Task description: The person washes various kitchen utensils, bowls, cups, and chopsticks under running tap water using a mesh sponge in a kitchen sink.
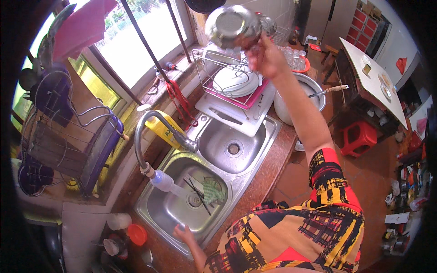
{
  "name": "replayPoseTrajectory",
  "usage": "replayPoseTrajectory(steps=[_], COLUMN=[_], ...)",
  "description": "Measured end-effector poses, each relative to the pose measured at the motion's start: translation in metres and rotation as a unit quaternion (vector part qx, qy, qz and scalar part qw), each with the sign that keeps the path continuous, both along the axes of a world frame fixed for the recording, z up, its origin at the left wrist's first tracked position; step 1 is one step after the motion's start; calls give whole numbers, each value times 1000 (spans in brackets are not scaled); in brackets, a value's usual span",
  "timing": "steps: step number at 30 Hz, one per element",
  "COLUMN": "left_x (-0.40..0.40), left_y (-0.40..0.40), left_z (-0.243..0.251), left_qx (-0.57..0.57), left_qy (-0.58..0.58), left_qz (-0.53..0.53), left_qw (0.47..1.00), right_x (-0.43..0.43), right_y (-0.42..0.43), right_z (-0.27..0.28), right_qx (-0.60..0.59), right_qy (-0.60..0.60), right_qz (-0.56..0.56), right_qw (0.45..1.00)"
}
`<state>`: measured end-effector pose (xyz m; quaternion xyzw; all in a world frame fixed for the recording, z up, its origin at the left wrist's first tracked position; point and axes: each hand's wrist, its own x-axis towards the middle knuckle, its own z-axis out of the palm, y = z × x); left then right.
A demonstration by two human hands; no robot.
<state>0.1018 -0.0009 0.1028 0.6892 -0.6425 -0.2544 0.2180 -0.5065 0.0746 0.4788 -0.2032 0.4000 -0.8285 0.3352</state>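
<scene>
My right hand grips a shiny metal bowl, its base turned towards me. The bowl is slightly blurred, above a wire dish rack that holds several white plates. My left hand hovers with fingers apart over the near rim of the double steel sink, holding nothing. In the near basin lie dark chopsticks and a green cloth beside the drain. A curved metal tap carries a clear bluish plastic piece, from which water seems to run into that basin.
Under the rack, a white cutting board overlaps the far basin. A large pot with a wooden-handled utensil stands right of it, near glasses. Behind the tap is a yellow bottle; an orange-red lid lies left.
</scene>
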Motion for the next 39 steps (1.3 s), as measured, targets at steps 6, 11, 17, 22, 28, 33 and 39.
replayPoseTrajectory(steps=[6, 11, 17, 22, 28, 33, 39], left_x=[12, 5, 16, 11, -5, -1, -10], left_y=[3, 10, 12, 15, 18, 21, 13], left_z=[-17, -2, -10, -6, -2, 16, 6], left_qx=[24, 25, 16, 34, 33, 59, 62], left_qy=[39, 21, 16, 41, 33, 65, 68], left_qz=[4, 10, -25, -26, -39, -26, -87], left_qw=[999, 999, 999, 998, 998, 996, 992], right_x=[-116, -136, -127, -108, -114, -74, 71], right_y=[-25, -38, -48, -30, -1, -7, 35], right_z=[-2, -14, -23, -18, -22, -25, -46], right_qx=[18, 35, 151, 256, 367, 255, 132], right_qy=[-83, -123, -51, 50, 198, 290, 474], right_qz=[-59, -72, -95, -160, -283, -277, -304], right_qw=[995, 989, 983, 952, 864, 880, 815])
